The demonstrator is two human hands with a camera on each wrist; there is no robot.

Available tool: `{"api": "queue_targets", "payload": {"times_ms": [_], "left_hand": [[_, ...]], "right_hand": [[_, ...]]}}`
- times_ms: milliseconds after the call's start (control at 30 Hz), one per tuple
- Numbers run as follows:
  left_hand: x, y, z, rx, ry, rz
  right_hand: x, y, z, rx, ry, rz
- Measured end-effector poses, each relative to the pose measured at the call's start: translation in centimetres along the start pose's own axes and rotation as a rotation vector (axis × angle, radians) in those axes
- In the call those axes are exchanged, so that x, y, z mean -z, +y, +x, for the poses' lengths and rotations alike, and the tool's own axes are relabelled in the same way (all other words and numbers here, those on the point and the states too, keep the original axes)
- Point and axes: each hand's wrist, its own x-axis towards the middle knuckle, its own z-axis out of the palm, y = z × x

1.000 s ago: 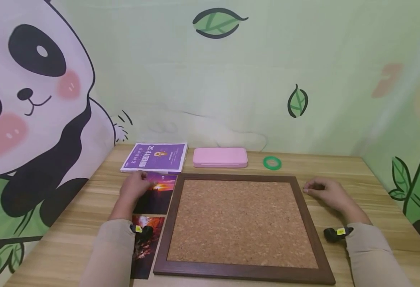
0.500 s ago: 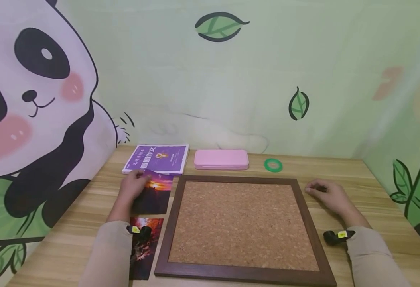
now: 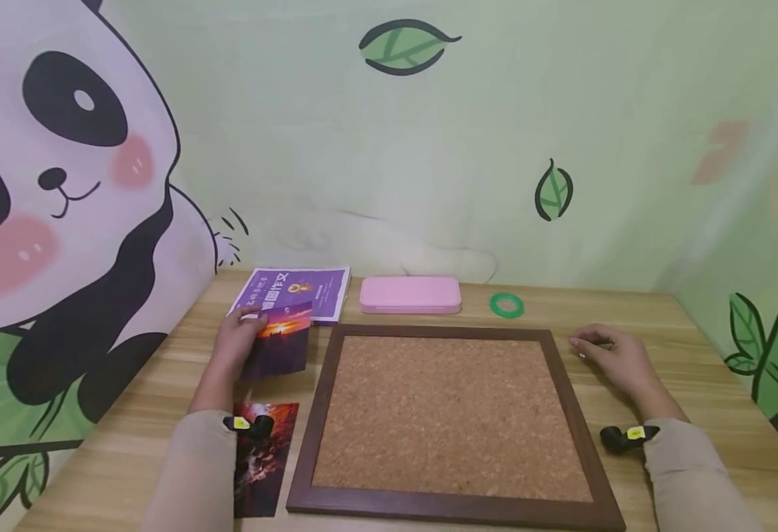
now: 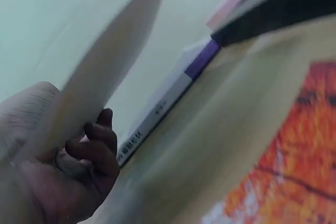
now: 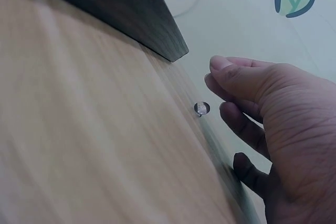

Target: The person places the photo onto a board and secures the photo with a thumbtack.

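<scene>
My left hand [image 3: 234, 341] pinches a sunset photo [image 3: 285, 343] by its left side and holds it tilted up off the table, partly in front of the purple book. In the left wrist view its pale back [image 4: 107, 61] shows, with curled fingers [image 4: 94, 140] beside it. A second photo [image 3: 270, 458], with red autumn leaves, lies below, partly hidden by my left sleeve. Right of the cork board [image 3: 455, 414], my right hand [image 3: 618, 360] hovers with fingers loosely bent. A small, clear, round tack-like piece [image 5: 201, 108] shows near its fingertips, apart from them; whether it touches the table I cannot tell.
At the back of the table stand a purple book [image 3: 325, 292], a pink case [image 3: 410, 295] and a green ring [image 3: 507, 304] that looks like a tape roll. The board's dark frame [image 3: 455, 510] fills the middle. A panda-printed wall rises behind.
The sunset photo has left the table, lifted and tilted by my left hand, which shifted slightly left. By my right fingertips a small shiny piece has come into sight.
</scene>
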Motion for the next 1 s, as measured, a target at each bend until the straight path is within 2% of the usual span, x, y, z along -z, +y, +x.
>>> {"api": "queue_targets", "payload": {"times_ms": [133,267,500,800,1000], "left_hand": [[-0.3,1.0,-0.2,0.037,-0.048,-0.114],[-0.6,2.0,-0.8,0.052,-0.117,-0.165],[-1.2,3.3,-1.6,-0.045,-0.191,-0.151],[-2.0,4.0,-2.2,-0.081,-0.273,-0.143],[-2.9,4.5,-2.6,-0.163,-0.334,-0.119]], "right_hand": [[0.2,-0.3,0.1,0.000,0.006,-0.004],[0.1,-0.3,0.2,0.004,0.007,-0.016],[0.2,-0.4,0.1,-0.005,0.003,-0.008],[-0.1,-0.6,0.0,-0.031,0.018,-0.015],[0.0,-1.0,0.2,-0.042,0.024,0.009]]}}
